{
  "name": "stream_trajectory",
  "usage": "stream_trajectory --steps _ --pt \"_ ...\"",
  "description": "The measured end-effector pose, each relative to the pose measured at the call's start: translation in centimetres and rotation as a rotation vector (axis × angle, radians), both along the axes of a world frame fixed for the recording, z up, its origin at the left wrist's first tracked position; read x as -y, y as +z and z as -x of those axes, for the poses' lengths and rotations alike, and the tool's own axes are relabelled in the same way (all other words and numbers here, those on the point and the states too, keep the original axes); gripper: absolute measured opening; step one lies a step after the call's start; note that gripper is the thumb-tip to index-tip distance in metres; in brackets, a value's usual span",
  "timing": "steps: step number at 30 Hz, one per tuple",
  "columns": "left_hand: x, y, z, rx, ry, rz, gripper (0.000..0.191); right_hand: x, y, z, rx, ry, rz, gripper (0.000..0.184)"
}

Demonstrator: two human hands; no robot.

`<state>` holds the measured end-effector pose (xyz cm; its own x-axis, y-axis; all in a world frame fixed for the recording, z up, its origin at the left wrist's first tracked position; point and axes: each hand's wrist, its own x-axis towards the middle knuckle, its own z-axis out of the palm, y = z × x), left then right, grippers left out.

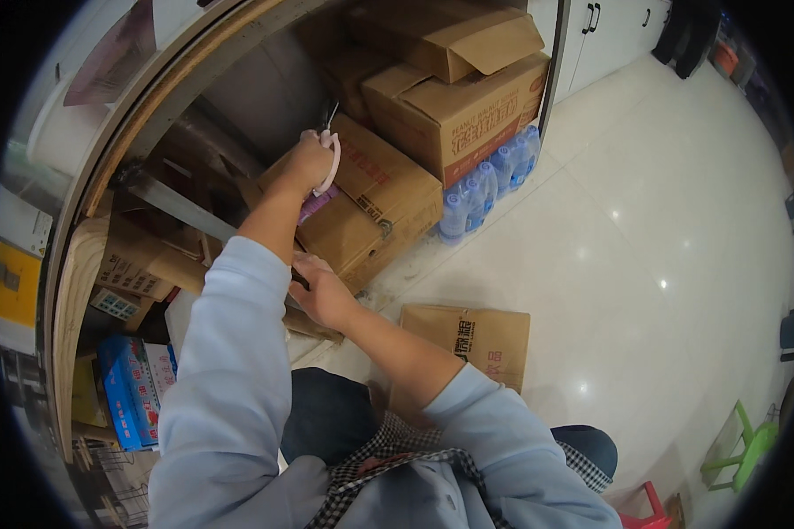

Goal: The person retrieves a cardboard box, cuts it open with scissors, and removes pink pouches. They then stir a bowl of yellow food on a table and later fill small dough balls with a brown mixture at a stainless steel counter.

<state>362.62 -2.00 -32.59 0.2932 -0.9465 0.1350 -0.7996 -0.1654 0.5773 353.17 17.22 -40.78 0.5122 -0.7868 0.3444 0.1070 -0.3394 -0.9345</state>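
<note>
My left hand is closed on scissors with pale pink handles, whose metal tip points away, above an upright-standing cardboard carton under the counter. A purple item shows at the carton's top, beneath that hand. Nearer to me, my right hand is at the carton's near left corner, beside a wooden bar. Something dark shows between its thumb and fingers; whether it grips this or the carton's edge cannot be told. By my knees, a smaller carton stands on the tiled floor.
Stacked open cartons stand behind, with wrapped water bottles beside them. A metal bar crosses on the left, near a blue printed box. The counter's edge curves overhead. Green and red stools are at lower right.
</note>
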Motion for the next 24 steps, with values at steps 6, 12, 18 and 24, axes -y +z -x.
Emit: stream_trajectory --steps 6,12,18,24 --pt "3.5 1.7 -2.5 0.743 0.196 -0.649 0.051 0.7 -0.2 1.0 -0.093 0.101 -0.057 0.060" --pt "6.8 -0.7 -7.7 1.084 0.118 -1.383 0.048 2.4 -0.3 2.6 -0.223 0.136 0.050 0.058" --pt "5.8 -4.2 -10.6 0.748 0.199 -0.790 0.054 8.6 -2.3 4.6 -0.726 -0.591 0.373 0.055" --pt "6.7 -4.5 -10.9 0.785 0.249 -0.768 0.053 13.2 -3.5 6.5 -1.036 -0.590 0.220 0.058"
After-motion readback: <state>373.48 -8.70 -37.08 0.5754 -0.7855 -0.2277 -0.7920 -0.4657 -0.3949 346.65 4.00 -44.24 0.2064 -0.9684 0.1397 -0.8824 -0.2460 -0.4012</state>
